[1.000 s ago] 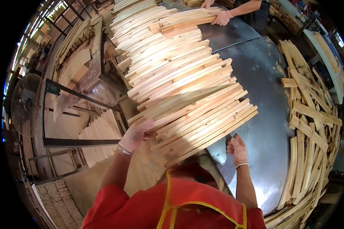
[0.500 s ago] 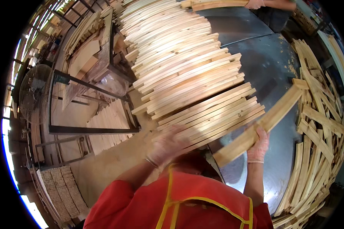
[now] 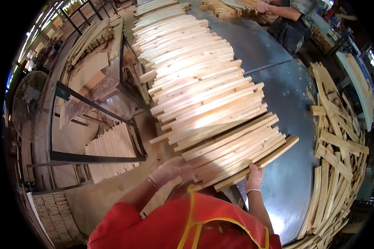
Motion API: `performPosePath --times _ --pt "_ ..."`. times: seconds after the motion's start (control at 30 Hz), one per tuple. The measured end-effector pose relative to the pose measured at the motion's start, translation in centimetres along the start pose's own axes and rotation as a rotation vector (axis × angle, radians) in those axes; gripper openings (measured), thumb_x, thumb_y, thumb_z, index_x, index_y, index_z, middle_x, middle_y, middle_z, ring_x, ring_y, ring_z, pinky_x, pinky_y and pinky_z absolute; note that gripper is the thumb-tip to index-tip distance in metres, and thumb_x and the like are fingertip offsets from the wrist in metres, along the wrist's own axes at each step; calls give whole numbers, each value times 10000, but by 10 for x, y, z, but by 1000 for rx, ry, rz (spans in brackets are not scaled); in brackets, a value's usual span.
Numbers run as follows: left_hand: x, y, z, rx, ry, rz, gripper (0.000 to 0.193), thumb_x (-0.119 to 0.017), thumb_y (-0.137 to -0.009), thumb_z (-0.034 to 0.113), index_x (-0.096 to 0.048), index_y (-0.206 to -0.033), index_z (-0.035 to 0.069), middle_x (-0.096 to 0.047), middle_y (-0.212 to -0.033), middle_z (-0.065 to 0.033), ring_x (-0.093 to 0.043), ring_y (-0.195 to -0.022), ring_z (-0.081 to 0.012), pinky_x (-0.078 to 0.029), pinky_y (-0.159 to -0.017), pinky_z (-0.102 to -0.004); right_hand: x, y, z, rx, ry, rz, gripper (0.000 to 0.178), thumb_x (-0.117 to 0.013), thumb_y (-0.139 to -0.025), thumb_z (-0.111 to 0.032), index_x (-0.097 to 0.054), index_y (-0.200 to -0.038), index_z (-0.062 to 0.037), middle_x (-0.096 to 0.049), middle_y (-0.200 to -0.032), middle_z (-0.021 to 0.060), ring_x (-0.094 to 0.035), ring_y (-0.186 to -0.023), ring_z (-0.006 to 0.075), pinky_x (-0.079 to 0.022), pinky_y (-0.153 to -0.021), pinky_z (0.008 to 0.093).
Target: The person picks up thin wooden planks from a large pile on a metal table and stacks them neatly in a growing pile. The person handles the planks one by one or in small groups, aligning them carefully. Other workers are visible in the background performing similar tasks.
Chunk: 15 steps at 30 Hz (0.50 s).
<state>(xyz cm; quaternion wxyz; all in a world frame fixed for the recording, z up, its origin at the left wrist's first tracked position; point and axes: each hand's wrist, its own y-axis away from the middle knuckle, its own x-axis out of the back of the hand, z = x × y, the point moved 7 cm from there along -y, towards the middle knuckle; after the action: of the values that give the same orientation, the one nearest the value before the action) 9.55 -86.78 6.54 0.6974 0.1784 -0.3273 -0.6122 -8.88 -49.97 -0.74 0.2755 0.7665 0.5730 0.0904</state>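
In the low middle of the picture, our right hand (image 3: 254,176) has its fingers closed on a long wood strip (image 3: 278,153). Half a second ago that strip was tilted out over the metal table (image 3: 286,116), away from the others. Now it lies along the lower edge of the small group of strips (image 3: 237,151), pointing almost the same way they do. To us that means the group looks one strip wider, though the new strip pokes out past the others on the right.

Our left hand (image 3: 169,171) has moved a bit to the left and is by the left ends of the group. It is blurry, so we can't tell how far its fingers are open or if they grip anything.

A dark gap sits between our group and the big row of strips (image 3: 199,79) above it. At the top right, another person's hand (image 3: 260,6) is by more wood (image 3: 220,8).
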Motion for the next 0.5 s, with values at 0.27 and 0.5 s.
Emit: performPosePath --times 0.27,0.5 --pt "-25 -74 147 -291 -265 -413 635 -697 -1009 432 -630 -1411 -55 -709 -1224 -156 -716 -1010 -262 -607 -832 -394 21 -4 -16 76 43 109 687 -670 -899 -10 -476 -1555 -83 -647 -1291 99 -648 -1163 274 -560 -1012 426" --pt "-17 -92 185 -406 -444 -246 703 -718 -924 476 -632 -1465 36 -679 -1373 -241 -653 -1274 -361 -502 -1088 -486 41 28 -88 365 267 44 675 -608 -959 -10 -439 -1609 -80 -631 -1159 74 -653 -990 217 -602 -873 388"
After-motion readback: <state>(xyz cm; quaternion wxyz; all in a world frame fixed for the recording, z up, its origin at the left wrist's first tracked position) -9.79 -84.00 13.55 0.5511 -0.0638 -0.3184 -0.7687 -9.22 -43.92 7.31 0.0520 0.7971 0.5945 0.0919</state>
